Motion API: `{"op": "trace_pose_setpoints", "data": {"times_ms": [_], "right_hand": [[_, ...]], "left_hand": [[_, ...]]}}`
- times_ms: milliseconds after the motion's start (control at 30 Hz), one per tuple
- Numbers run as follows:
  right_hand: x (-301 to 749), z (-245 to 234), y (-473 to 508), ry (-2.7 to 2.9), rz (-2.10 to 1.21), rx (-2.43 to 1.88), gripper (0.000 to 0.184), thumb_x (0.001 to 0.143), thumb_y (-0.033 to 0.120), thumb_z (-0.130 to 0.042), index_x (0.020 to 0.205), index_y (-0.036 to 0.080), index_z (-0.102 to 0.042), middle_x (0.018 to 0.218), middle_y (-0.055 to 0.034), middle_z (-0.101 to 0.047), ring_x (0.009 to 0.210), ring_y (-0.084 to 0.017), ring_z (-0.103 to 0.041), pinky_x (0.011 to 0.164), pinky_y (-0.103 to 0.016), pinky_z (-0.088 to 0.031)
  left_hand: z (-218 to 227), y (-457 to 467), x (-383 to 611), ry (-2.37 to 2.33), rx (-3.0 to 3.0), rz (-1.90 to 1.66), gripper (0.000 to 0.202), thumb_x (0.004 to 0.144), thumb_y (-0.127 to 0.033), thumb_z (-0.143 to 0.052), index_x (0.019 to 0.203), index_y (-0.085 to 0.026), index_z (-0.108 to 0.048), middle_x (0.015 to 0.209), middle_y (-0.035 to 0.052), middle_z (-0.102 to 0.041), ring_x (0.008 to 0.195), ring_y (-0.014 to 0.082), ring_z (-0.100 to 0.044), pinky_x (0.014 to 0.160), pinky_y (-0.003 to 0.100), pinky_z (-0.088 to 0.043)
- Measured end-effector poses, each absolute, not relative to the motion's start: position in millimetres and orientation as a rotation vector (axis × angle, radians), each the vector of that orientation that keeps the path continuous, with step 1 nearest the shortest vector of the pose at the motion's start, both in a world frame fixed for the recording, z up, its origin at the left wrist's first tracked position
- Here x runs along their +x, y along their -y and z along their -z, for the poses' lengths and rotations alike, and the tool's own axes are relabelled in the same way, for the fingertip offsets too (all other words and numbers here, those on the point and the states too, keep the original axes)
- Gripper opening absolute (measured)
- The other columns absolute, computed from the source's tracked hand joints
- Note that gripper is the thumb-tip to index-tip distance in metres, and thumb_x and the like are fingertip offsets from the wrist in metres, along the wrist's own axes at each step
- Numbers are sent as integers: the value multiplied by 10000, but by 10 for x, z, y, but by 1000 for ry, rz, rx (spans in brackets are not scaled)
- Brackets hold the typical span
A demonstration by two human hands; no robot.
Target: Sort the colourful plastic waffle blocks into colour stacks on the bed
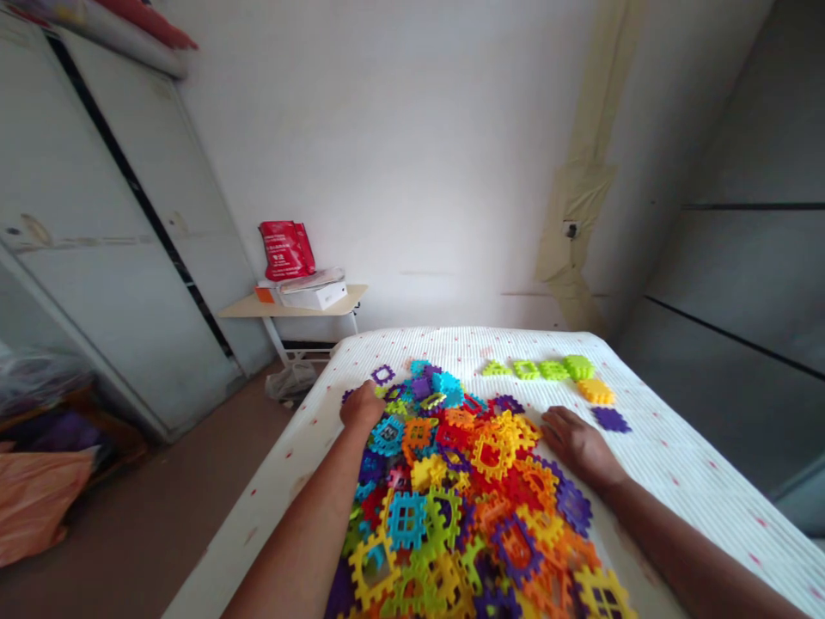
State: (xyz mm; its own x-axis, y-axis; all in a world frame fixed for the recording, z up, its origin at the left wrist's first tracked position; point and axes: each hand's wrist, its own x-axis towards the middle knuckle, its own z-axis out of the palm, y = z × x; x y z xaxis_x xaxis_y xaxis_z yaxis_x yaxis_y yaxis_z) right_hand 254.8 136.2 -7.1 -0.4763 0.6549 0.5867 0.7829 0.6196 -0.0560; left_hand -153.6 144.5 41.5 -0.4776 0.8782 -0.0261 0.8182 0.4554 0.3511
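The left hand (362,407) is curling down onto the far side of a heap of plastic tiles (451,481), its fingers bent over them, though I cannot tell whether it is gripping one. The right hand (578,445) is lying almost flat beside the heap, its fingers loosely extended and holding nothing visible. A careless sweep could be sending tiles over the bed's left edge, or an elbow could be knocking the green tiles (540,370) out of line. The striped bed (670,430) is filling the lower right, while a wardrobe (122,215) is standing upper left, near a small table (290,301) carrying a red bag (287,249).
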Motion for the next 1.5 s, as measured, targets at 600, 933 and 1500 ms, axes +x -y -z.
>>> {"op": "trace_pose_setpoints", "data": {"times_ms": [600, 933, 1500], "right_hand": [[2487, 33, -1349, 2291, 244, -1205, 278, 931, 210, -371, 698, 193, -522, 776, -52, -551, 735, -156, -532, 665, -261, -430], [2502, 23, -1355, 2312, 292, -1149, 327, 951, 249, -331, 692, 190, -523, 744, -49, -542, 703, -147, -514, 635, -255, -420], [2499, -19, -1330, 2293, 234, -1164, 319, 939, 276, -331, 689, 207, -516, 751, -44, -553, 701, -143, -536, 653, -257, -447]], "left_hand": [[-527, -1332, -1573, -2278, 1634, -639, 52, 611, -212, -548, 559, -211, -555, 500, -22, -532, 574, 174, -557, 494, 237, -279], [-696, -1121, -1556, -1934, 1677, -929, 167, 555, -224, -551, 473, -192, -409, 455, -73, -340, 474, 94, -382, 486, 209, -261], [-786, -389, -979, -1482, 1320, -1470, 445, 654, -408, -615, 1025, -173, -549, 766, 12, -624, 686, 149, -584, 634, 244, -453]]}}
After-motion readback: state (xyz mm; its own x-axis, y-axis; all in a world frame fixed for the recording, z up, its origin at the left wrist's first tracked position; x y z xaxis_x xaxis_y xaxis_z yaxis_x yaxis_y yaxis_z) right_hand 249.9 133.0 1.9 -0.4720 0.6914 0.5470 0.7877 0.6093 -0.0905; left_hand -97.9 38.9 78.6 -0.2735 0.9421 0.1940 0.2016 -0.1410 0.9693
